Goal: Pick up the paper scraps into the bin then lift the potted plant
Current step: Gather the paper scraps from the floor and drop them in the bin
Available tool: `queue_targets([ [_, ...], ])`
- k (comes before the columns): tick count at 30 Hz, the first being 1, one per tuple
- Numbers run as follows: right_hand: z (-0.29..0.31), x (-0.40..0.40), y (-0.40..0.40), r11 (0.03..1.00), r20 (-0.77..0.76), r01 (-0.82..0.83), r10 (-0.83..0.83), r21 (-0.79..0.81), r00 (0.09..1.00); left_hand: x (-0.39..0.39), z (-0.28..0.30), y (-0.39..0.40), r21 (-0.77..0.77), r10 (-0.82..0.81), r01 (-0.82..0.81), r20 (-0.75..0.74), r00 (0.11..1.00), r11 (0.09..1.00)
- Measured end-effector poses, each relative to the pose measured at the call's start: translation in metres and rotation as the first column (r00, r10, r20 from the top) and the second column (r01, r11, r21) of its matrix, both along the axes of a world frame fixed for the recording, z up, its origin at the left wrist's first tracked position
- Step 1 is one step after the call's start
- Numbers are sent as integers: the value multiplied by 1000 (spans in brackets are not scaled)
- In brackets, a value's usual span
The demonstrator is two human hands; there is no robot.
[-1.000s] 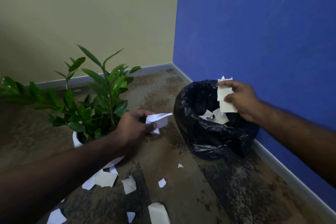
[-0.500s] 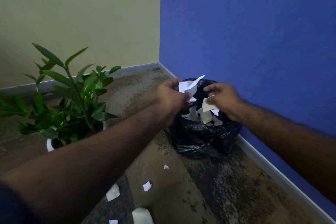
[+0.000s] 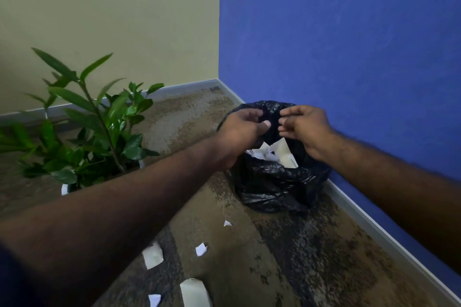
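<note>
Change noted: both hands, each pinching paper half a second ago, are now empty above the bin (image 3: 279, 182), left hand (image 3: 243, 129) and right hand (image 3: 305, 127) with loosely curled fingers holding nothing, and the released pieces lie white inside the black liner. Remaining stock: paper scraps (image 3: 152, 254) still lie on the carpet (image 3: 311, 244) near the lower edge, so collection looks unfinished and the potted plant (image 3: 99, 132) stands unlifted at left. Obscured: the left forearm covers most of the white pot and possibly further scraps; the bin's depth cannot be judged.
</note>
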State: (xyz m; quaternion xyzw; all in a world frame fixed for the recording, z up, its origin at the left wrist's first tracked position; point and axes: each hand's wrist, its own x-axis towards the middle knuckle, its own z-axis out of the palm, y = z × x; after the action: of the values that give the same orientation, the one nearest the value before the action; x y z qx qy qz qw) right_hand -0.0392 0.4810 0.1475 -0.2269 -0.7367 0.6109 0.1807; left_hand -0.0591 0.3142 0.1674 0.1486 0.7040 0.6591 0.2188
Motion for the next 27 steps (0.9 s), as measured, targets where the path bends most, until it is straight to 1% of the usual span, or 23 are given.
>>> queue_targets([
  [2,0,0,-11,999,-16,-26,26,38,1000,1,-2,-16,-74,-4,-4,-108,994,997],
  [7,-6,-4,-62,978,-39,-89,98,188,994,3,-1,-66,-212,-77,22,-254,964,977],
  [10,-9,-4,-101,914,-69,-208,246,348,967,5,-9,-116,-369,-198,75,-308,931,926],
  [12,-14,-1,-125,840,-39,-312,366,444,930,8,-25,-156,-441,-239,87,-302,923,893],
  [14,-24,6,-146,767,15,-421,474,485,881,14,-47,-197,-500,-223,57,-280,934,864],
  [17,-47,19,-167,659,130,-561,584,501,802,27,-84,-256,-593,-174,-3,-241,955,805],
  [19,-64,26,-175,590,220,-643,630,489,745,36,-107,-290,-674,-169,-46,-250,954,737],
  [20,-72,28,-179,557,261,-677,647,481,717,39,-118,-306,-719,-192,-45,-246,950,694],
  [23,-91,33,-194,486,350,-739,666,467,659,45,-141,-342,-846,-331,50,-153,931,532],
  [24,-96,33,-201,459,370,-749,668,478,646,45,-146,-351,-860,-355,83,-118,927,503],
  [26,-104,32,-215,404,409,-779,682,480,606,43,-151,-366,-866,-392,132,-79,916,483],
  [27,-107,30,-223,375,429,-795,691,476,582,42,-151,-372,-878,-403,140,-65,913,458],
])
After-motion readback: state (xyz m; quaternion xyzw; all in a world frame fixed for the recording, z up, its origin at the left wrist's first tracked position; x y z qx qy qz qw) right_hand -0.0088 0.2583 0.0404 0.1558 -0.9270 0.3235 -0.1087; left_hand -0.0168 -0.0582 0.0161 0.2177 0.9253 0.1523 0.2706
